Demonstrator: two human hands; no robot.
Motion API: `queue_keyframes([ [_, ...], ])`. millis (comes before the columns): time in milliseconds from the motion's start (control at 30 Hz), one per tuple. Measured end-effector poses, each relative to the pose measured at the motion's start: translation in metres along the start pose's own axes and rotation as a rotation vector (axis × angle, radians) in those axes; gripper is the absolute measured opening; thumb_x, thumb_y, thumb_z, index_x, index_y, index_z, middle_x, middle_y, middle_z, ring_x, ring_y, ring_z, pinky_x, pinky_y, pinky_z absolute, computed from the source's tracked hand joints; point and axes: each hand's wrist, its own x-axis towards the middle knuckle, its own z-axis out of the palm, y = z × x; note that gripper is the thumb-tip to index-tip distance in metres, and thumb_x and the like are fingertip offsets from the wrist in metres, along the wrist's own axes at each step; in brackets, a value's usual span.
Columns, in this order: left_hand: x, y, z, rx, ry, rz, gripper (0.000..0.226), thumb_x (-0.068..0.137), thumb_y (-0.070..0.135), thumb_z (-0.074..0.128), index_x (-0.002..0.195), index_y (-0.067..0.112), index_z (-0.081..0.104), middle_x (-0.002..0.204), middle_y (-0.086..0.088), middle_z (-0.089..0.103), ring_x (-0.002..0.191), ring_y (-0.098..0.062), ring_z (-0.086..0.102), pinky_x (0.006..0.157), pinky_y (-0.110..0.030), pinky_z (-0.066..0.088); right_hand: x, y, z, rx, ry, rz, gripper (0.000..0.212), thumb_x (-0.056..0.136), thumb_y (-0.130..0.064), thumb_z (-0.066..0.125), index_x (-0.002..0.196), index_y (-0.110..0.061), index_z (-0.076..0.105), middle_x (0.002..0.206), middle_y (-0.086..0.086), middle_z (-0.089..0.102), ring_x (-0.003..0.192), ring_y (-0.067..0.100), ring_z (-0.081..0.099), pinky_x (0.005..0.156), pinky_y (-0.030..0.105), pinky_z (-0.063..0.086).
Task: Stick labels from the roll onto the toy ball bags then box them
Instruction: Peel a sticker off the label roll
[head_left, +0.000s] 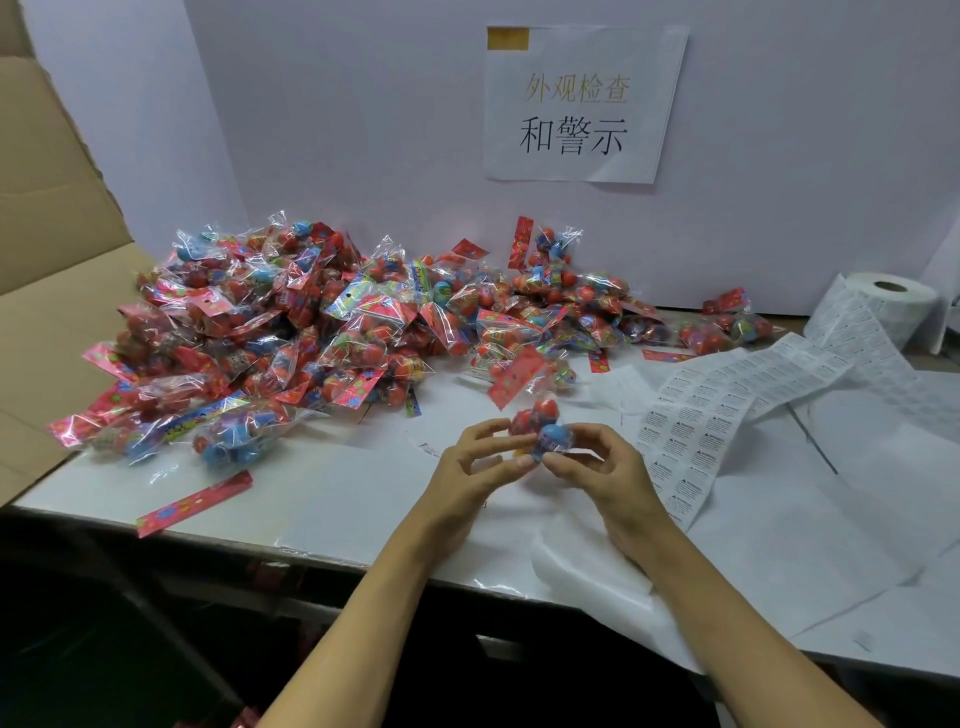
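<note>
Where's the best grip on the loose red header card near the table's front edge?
Pinch the red card by its right end, coming from the right and above. It lies flat on the table, a long thin strip apart from the bag pile, and that raised-looking end is nearest the hands.

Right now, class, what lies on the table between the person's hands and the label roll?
In the head view, the unrolled label strip runs across the white table from the label roll toward the right hand, which holds a toy ball bag.

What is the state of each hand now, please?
Left hand: fingers curled round the toy ball bag, holding it.
Right hand: fingertips pinch the same bag from the other side.
</note>
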Motion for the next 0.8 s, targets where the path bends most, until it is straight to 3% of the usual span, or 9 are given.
queue_keyframes([
  [100,-0.001,-0.001,0.001,-0.016,0.03,0.03,0.039,0.071,0.04,0.086,0.107,0.024,0.082,0.139,0.015,0.057,0.128,0.001,0.056,0.107,-0.034,0.046,0.005,0.007,-0.004,0.018,0.039,0.054,0.057,0.079,0.0,0.081,0.13,-0.014,0.058,0.116,0.014,0.07,0.103,0.026,0.073,0.09,0.039,0.058],
  [233,-0.001,0.003,0.003,-0.078,0.175,0.011,0.072,0.062,0.044,0.089,0.128,0.04,0.061,0.142,0.012,0.053,0.132,-0.003,0.052,0.105,-0.034,0.05,0.007,0.01,-0.007,0.107,0.038,0.065,0.043,0.084,0.004,0.073,0.124,-0.008,0.062,0.11,0.017,0.073,0.101,0.03,0.073,0.087,0.035,0.06],
  [300,0.001,0.002,0.003,-0.267,0.232,-0.077,0.077,0.07,0.028,0.093,0.135,0.032,0.051,0.144,0.001,0.05,0.128,-0.02,0.059,0.094,-0.039,0.058,0.007,0.01,-0.007,0.146,0.007,0.07,0.032,0.087,0.004,0.07,0.116,-0.006,0.065,0.104,0.015,0.076,0.096,0.029,0.074,0.082,0.031,0.06],
  [400,0.003,0.003,0.004,-0.347,0.223,-0.119,0.055,0.086,0.015,0.079,0.135,0.023,0.053,0.133,-0.015,0.064,0.1,-0.034,0.075,0.07,-0.037,0.062,0.006,0.009,-0.008,0.127,-0.035,0.076,0.028,0.087,0.007,0.069,0.112,-0.006,0.066,0.099,0.016,0.077,0.093,0.027,0.075,0.078,0.03,0.06],
  [500,0.004,0.0,0.002,-0.364,0.219,-0.091,0.064,0.082,0.018,0.081,0.138,0.025,0.051,0.126,-0.021,0.068,0.097,-0.038,0.076,0.071,-0.041,0.062,0.004,0.006,-0.005,0.098,-0.038,0.078,0.027,0.081,-0.011,0.076,0.106,-0.008,0.067,0.098,0.016,0.076,0.092,0.029,0.074,0.076,0.03,0.06],
  [567,0.006,-0.002,-0.001,-0.379,0.232,-0.089,0.076,0.077,0.02,0.087,0.138,0.039,0.046,0.12,-0.014,0.072,0.098,-0.037,0.076,0.071,-0.041,0.062,0.003,0.002,-0.003,0.094,-0.02,0.073,0.038,0.077,-0.034,0.077,0.105,-0.01,0.069,0.103,0.013,0.076,0.096,0.026,0.074,0.075,0.031,0.059],
  [633,0.007,-0.005,-0.003,-0.36,0.227,-0.086,0.08,0.074,0.021,0.092,0.134,0.044,0.045,0.11,-0.005,0.076,0.101,-0.032,0.076,0.072,-0.04,0.061,0.003,-0.001,-0.002,0.105,0.003,0.084,0.047,0.078,-0.045,0.076,0.111,-0.013,0.068,0.108,0.01,0.076,0.099,0.025,0.074,0.074,0.031,0.058],
  [733,0.007,-0.005,-0.002,-0.297,0.185,-0.098,0.07,0.067,0.03,0.091,0.128,0.026,0.058,0.107,-0.006,0.077,0.101,-0.03,0.075,0.077,-0.039,0.06,0.003,-0.001,-0.001,0.042,0.027,0.093,0.053,0.072,-0.048,0.081,0.116,-0.021,0.069,0.108,0.005,0.077,0.098,0.024,0.074,0.07,0.026,0.056],
  [800,0.006,-0.002,0.0,-0.246,0.178,-0.1,0.05,0.075,0.029,0.087,0.119,0.015,0.066,0.107,-0.01,0.077,0.1,-0.031,0.075,0.081,-0.042,0.061,0.002,0.001,-0.002,0.0,0.024,0.072,0.042,0.073,-0.039,0.083,0.11,-0.022,0.074,0.106,0.005,0.077,0.099,0.023,0.074,0.072,0.026,0.056],
])
